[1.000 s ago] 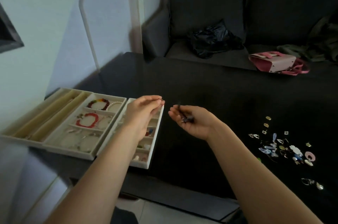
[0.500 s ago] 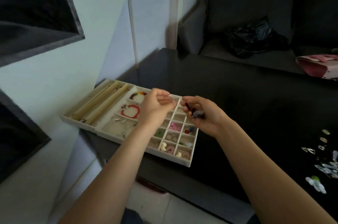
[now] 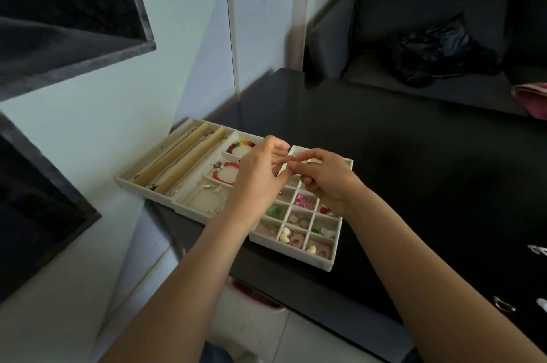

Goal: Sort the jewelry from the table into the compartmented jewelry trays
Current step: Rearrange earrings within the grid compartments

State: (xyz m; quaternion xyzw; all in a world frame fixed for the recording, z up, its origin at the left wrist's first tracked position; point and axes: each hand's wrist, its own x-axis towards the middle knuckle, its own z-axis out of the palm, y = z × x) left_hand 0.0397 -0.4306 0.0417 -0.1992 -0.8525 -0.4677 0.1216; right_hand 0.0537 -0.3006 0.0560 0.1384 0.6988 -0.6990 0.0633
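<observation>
Three cream jewelry trays lie side by side at the left end of the black table (image 3: 414,173): a long-slot tray (image 3: 125,182), a bracelet tray (image 3: 189,211) with red and multicoloured bead bracelets, and a small-grid tray (image 3: 331,265) with earrings and charms in several cells. My left hand (image 3: 257,177) and my right hand (image 3: 328,183) meet fingertip to fingertip just above the grid tray's far cells. Both hands have curled fingers pinching at one spot, on a small jewelry piece (image 3: 307,164) that is almost hidden between them.
A few loose jewelry pieces (image 3: 504,303) show at the table's right edge. Behind the table is a dark sofa with a black bag (image 3: 438,51) and a pink bag (image 3: 532,99). Dark wall shelves (image 3: 59,7) hang at the left, above the white floor.
The view has swung left toward the trays. My hands, a little apart before, have come together over the grid tray, left fingertips now pinching at what the right hand held.
</observation>
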